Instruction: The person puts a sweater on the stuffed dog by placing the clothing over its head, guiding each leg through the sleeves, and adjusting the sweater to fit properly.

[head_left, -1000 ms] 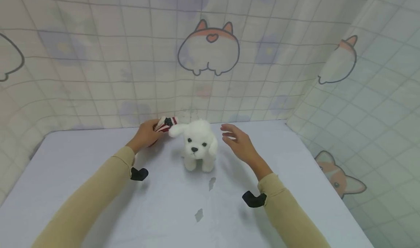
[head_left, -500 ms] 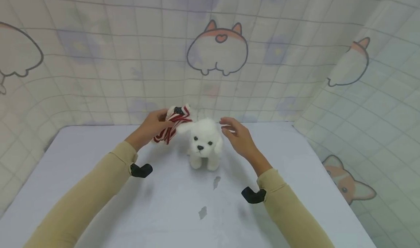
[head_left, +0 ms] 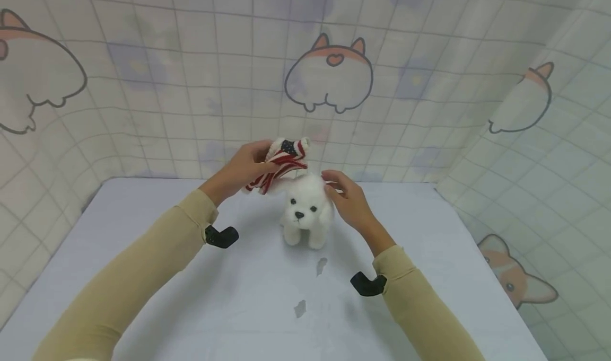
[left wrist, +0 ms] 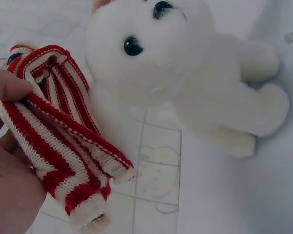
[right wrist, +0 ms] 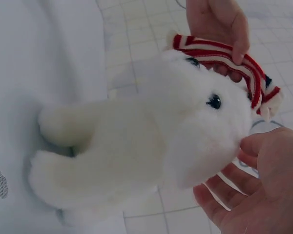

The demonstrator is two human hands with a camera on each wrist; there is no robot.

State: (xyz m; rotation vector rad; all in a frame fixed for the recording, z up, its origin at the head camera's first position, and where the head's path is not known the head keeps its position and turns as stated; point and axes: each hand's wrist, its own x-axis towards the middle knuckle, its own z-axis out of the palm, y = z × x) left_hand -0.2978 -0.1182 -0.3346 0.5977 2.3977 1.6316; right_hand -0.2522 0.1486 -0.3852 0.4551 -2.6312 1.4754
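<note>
A white plush dog point(head_left: 305, 212) sits upright at the back middle of the pale table point(head_left: 143, 234), facing me. My left hand point(head_left: 260, 162) grips a small red-and-white striped knit garment point(head_left: 282, 165) with a dark starred patch, held just above and left of the dog's head. In the left wrist view the garment point(left wrist: 58, 131) hangs bunched from my fingers point(left wrist: 10, 87) beside the dog's face point(left wrist: 151, 53). My right hand point(head_left: 336, 188) is at the right side of the dog's head. In the right wrist view its curled fingers point(right wrist: 219, 195) cup the dog's ear point(right wrist: 200, 165).
A curtain point(head_left: 143, 85) printed with cartoon corgis hangs behind the table and on both sides. Two small grey marks point(head_left: 300, 308) lie on the table in front of the dog. Black camera mounts point(head_left: 367, 285) sit under both wrists.
My left hand lifted the striped garment from the table up and to the right, above the dog's head. My right hand moved in from the right onto the dog's head.
</note>
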